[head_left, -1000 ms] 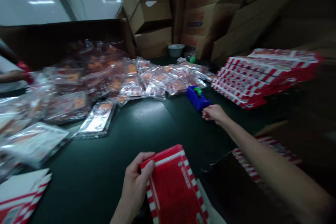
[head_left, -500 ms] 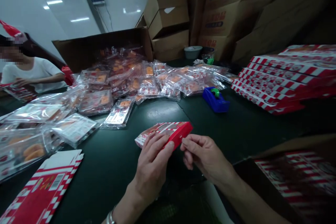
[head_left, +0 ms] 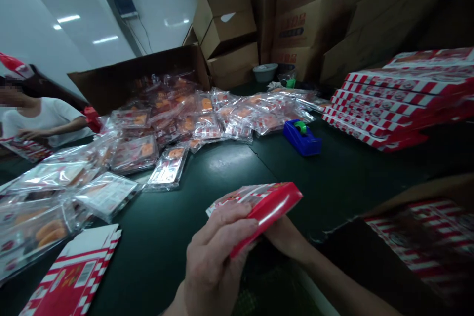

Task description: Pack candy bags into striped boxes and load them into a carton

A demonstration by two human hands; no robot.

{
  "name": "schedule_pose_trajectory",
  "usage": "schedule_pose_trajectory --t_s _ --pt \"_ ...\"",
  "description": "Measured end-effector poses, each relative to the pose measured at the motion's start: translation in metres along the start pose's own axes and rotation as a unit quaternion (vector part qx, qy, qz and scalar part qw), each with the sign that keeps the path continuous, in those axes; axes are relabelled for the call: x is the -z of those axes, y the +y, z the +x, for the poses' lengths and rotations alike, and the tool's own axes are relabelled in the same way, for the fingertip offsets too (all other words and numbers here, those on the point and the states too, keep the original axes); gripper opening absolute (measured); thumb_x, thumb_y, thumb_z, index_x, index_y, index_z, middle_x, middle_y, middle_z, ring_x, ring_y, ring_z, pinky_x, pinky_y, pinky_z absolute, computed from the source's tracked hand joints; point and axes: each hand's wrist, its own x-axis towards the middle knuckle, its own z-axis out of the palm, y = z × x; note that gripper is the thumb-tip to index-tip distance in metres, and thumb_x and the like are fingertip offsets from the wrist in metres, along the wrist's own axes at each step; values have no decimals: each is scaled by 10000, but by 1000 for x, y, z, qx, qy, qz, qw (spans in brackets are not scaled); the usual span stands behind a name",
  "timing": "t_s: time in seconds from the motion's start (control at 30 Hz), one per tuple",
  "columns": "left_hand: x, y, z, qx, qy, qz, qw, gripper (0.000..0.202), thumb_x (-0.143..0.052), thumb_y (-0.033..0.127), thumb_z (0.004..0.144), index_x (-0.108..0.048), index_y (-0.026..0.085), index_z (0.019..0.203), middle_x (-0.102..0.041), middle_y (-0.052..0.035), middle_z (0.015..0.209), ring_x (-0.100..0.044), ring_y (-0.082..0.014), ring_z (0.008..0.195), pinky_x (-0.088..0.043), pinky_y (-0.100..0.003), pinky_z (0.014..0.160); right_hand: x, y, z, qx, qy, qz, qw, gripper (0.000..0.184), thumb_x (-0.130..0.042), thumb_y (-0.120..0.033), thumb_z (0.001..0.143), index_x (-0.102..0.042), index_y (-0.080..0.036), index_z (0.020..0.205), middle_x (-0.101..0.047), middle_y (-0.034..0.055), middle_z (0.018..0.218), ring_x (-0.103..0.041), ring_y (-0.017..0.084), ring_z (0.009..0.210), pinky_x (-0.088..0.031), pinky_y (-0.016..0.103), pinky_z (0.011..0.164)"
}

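My left hand [head_left: 218, 244] is closed around the near left part of a red and white checked carton [head_left: 272, 210], with its fingers over the top face. The carton is tilted, and its plain red side faces me. My right hand [head_left: 283, 237] reaches under and behind the carton's right end; the box hides its fingers, so I cannot see what they grip. A flattened red and white carton [head_left: 68, 276] with a barcode lies to the left on the dark green table [head_left: 155, 242].
Clear-bagged snack packs [head_left: 207, 118] are heaped across the back and left. A blue tape dispenser [head_left: 301, 138] stands beyond the carton. Stacked cartons [head_left: 385, 103] are at right, above an open box [head_left: 403, 195] of cartons. A person in white [head_left: 55, 118] sits at far left.
The carton has moved right and toward me and is tilted up, showing more of its red side. My right hand has gone from beside its end to beneath it.
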Motion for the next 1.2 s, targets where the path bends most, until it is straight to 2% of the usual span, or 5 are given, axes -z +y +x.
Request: schedule_pose_trajectory --t_s 0.2,0.4,0.53,0.8,1.2 --pt "8 3 7 -87 -49 136 986 243 -551 85 900 -615 162 1122 -704 -84 1122 -637 -158 1103 -500 -278 987 57 -32 18 2 150 -64 987 238 -703 -411 699 -623 -209 797 -680 1 691 -617 136 529 -495 230 487" --pt "-47 -18 -44 -189 -161 185 951 212 -565 100 886 -650 189 1058 -720 -15 1134 -460 -194 1331 -203 -398 1203 69 -24 -2 -162 -49 -59 984 631 -758 -442 699 -538 -173 1226 -737 83 967 -710 242 856 -582 337 730" --pt "-35 -34 -89 145 -61 62 986 500 -640 273 851 -498 254 1329 -488 -119 1448 -312 -317 1423 -302 -541 1139 68 0 -17 -150 3 -25 988 688 -777 -443 701 -476 -199 1270 -712 97 1095 -703 284 938 -578 425 824" --pt "-52 -55 -31 525 71 -494 689 499 -774 256 734 -554 119 1161 -700 -187 1116 -703 -307 951 -564 -454 841 89 7 -38 -54 29 -140 988 642 -627 -546 802 -424 -247 1333 -600 147 1298 -628 343 1103 -536 529 907" --pt "-167 -32 59 490 -63 -538 683 540 -800 329 693 -560 179 1154 -682 -146 1141 -660 -297 1042 -543 -422 856 144 -81 -48 47 136 -661 736 1075 -777 -434 573 -283 -231 1505 -206 183 1568 -231 416 1407 -288 609 1076"
